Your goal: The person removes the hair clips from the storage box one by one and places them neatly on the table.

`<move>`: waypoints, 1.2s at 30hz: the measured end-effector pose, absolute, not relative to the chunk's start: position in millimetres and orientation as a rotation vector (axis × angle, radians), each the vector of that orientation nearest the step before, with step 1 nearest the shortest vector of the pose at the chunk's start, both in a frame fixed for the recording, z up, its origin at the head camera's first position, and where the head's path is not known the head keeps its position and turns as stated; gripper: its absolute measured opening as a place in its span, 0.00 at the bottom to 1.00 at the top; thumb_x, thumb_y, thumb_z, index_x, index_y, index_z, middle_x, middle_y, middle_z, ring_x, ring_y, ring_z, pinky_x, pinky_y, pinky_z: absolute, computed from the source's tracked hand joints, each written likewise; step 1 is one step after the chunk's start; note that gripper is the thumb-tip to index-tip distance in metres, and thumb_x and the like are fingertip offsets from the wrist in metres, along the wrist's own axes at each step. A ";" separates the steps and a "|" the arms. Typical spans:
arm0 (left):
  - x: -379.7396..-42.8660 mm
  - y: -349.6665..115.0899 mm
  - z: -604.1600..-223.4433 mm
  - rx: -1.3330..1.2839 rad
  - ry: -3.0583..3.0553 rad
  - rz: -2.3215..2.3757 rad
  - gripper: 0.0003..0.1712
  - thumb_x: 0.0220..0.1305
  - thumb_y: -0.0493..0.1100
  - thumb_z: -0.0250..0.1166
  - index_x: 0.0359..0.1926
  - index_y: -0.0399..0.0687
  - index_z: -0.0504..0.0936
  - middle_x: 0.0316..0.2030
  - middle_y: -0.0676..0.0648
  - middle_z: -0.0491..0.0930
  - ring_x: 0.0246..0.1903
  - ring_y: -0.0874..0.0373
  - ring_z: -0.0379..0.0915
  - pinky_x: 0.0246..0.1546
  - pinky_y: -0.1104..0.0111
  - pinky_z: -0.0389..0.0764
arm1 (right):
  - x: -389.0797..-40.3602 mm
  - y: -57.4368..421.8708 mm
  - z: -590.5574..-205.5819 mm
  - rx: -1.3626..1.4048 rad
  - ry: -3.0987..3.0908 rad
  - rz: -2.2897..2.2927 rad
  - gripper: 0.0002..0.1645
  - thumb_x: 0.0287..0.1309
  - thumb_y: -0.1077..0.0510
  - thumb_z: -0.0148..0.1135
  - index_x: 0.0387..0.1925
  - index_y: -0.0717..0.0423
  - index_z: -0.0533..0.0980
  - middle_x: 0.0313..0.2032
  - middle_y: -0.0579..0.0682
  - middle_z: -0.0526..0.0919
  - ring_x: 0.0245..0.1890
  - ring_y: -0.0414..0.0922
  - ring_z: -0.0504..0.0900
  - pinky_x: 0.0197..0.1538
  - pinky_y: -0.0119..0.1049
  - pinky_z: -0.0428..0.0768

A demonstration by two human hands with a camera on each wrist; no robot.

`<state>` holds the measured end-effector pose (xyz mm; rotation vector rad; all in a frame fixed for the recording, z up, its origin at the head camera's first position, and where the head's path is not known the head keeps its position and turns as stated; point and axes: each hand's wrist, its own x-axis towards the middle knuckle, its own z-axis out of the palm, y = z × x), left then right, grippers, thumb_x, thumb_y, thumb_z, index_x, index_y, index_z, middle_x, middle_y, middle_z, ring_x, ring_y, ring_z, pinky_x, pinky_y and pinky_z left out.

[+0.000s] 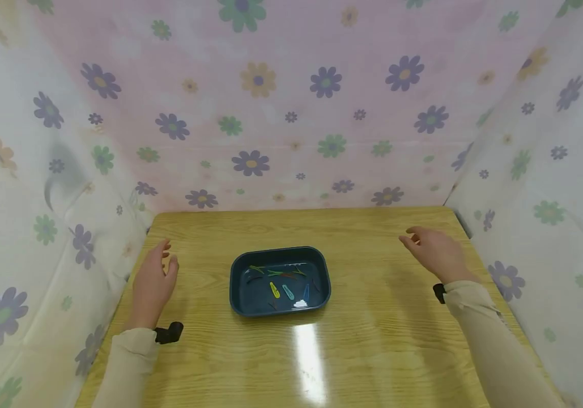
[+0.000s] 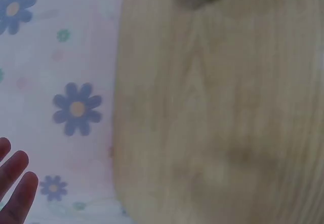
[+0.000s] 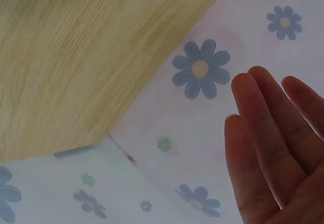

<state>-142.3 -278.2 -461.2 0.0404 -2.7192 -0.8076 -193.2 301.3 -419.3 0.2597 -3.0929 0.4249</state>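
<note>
A dark blue tray [image 1: 237,289] with rounded corners sits near the middle of the wooden table. In it lie a yellow hair clip [image 1: 275,290], a light blue hair clip [image 1: 288,292], a blue clip [image 1: 306,292] and several thin green, red and dark pieces. My left hand [image 1: 152,283] hovers over the table's left side, fingers relaxed and holding nothing. On the far right, my right hand [image 1: 436,253] is held over the table with loosely bent fingers and nothing in them. Its fingers [image 3: 260,127] look nearly straight in the right wrist view.
The wooden table [image 1: 367,345] has rounded back corners and a bright light reflection in front of the tray. Flower-printed cloth [image 1: 291,130] hangs behind it and on both sides. Each wrist wears a black strap; the left one carries a small camera [image 1: 170,332].
</note>
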 end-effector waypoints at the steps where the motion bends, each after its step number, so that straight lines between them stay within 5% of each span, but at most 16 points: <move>1: -140.8 -276.2 -466.5 0.046 -2.723 -0.841 0.30 0.65 0.55 0.42 0.67 0.53 0.55 0.56 0.43 0.65 0.49 0.46 0.66 0.37 0.53 0.71 | -194.8 297.1 -421.7 0.263 -3.093 0.440 0.45 0.54 0.28 0.34 0.54 0.60 0.70 0.41 0.58 0.80 0.33 0.52 0.79 0.27 0.44 0.74; 11: -136.5 -249.5 -502.8 0.087 -2.690 -1.195 0.30 0.65 0.55 0.45 0.65 0.52 0.57 0.59 0.44 0.62 0.53 0.46 0.64 0.42 0.53 0.70 | -204.4 262.4 -441.5 0.291 -3.050 0.578 0.36 0.58 0.33 0.39 0.51 0.56 0.73 0.37 0.53 0.81 0.29 0.47 0.79 0.28 0.43 0.74; 19: -127.9 -217.0 -537.4 0.263 -2.509 -1.650 0.28 0.63 0.57 0.49 0.62 0.55 0.63 0.58 0.50 0.64 0.54 0.55 0.64 0.48 0.56 0.68 | -209.7 231.4 -460.2 0.330 -3.038 0.697 0.38 0.57 0.31 0.35 0.50 0.53 0.74 0.38 0.52 0.81 0.32 0.47 0.79 0.34 0.46 0.74; 30: -114.2 -179.1 -568.6 0.247 -2.149 -2.179 0.34 0.64 0.46 0.52 0.68 0.52 0.50 0.65 0.50 0.54 0.62 0.58 0.52 0.57 0.66 0.58 | -195.8 194.4 -475.3 0.321 -2.956 0.958 0.36 0.57 0.32 0.37 0.53 0.51 0.72 0.43 0.51 0.79 0.40 0.49 0.77 0.41 0.48 0.73; 36: -105.1 -164.3 -582.0 0.303 -1.995 -2.282 0.36 0.63 0.49 0.53 0.68 0.58 0.49 0.65 0.57 0.52 0.63 0.61 0.50 0.55 0.71 0.60 | -182.8 178.0 -491.6 0.233 -2.846 1.180 0.26 0.60 0.39 0.43 0.54 0.47 0.71 0.40 0.47 0.80 0.38 0.44 0.78 0.39 0.44 0.74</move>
